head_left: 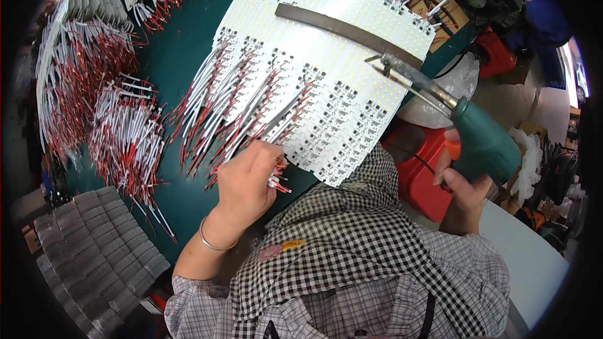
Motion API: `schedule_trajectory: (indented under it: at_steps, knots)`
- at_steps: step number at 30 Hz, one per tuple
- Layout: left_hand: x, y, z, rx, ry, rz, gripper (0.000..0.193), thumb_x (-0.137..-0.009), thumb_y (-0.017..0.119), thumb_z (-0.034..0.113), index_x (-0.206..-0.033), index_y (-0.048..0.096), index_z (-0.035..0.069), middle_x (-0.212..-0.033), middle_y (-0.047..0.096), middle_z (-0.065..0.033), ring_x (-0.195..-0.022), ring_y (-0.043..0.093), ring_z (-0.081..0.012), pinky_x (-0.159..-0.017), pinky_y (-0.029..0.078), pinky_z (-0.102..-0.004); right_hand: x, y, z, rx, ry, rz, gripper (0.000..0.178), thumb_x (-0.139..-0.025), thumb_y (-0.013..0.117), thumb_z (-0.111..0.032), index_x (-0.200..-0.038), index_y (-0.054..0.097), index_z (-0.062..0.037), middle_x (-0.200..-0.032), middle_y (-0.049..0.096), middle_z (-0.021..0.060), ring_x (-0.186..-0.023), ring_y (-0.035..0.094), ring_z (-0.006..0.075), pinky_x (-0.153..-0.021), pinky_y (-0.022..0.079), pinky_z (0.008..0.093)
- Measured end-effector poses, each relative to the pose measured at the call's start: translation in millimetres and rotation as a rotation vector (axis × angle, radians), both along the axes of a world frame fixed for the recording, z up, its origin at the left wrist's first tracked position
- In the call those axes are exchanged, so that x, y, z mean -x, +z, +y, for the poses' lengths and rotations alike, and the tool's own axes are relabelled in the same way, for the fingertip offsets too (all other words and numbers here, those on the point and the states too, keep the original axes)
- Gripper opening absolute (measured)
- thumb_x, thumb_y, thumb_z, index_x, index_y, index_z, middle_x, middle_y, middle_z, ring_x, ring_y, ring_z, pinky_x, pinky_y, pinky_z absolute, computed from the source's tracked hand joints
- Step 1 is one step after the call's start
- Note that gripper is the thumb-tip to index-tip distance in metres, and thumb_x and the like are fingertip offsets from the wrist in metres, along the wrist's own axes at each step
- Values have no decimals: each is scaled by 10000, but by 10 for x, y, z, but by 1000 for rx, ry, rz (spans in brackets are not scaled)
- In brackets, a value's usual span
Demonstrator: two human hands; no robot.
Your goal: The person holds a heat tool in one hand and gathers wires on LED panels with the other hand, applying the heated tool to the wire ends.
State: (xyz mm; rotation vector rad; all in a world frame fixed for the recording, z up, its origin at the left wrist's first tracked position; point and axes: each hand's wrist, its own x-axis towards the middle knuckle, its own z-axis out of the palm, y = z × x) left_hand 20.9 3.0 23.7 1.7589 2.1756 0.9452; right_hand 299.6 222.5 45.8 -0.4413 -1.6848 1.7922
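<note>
Left hand [245, 179] fingers pinch red-and-white wires [276, 179] by the LED strips [339, 56]; right hand [461, 182] fingers grip the green soldering gun [483, 141].

Blk/wht checked shirt [352, 263], sleeves rolled; thin silver bangle [210, 242] on left wrist.

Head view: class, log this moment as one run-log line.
left hand: pinching red-and-white wire leads | right hand: gripping green soldering gun, tip over LED strip boards | surface: green table

Electronics assembly workshop, white LED strip boards [326, 44], heaps of red-white wire leads [125, 132], green soldering gun [483, 141]
</note>
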Motion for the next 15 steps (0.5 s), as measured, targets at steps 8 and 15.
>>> schedule_trajectory:
  at_steps: [8,15]
  knots:
    - [-224,-78,-228,142,42,83,566,-616,626,-108,-1155,642,64,-867,610,-77,-662,609,-215,-544,487,-324,-272,51,-311,-178,94,-316,606,-728,674,-40,-1278,464,102,-961,609,167,-563,561,155,-506,443,256]
    - [-195,-235,-309,-120,18,119,317,-668,693,7,-984,664,-5,-795,656,-99,-654,650,-230,-569,515,-299,-256,278,-487,-211,-21,-480,632,-742,700,-63,-1317,467,63,-705,585,81,-596,550,134,-546,417,239]
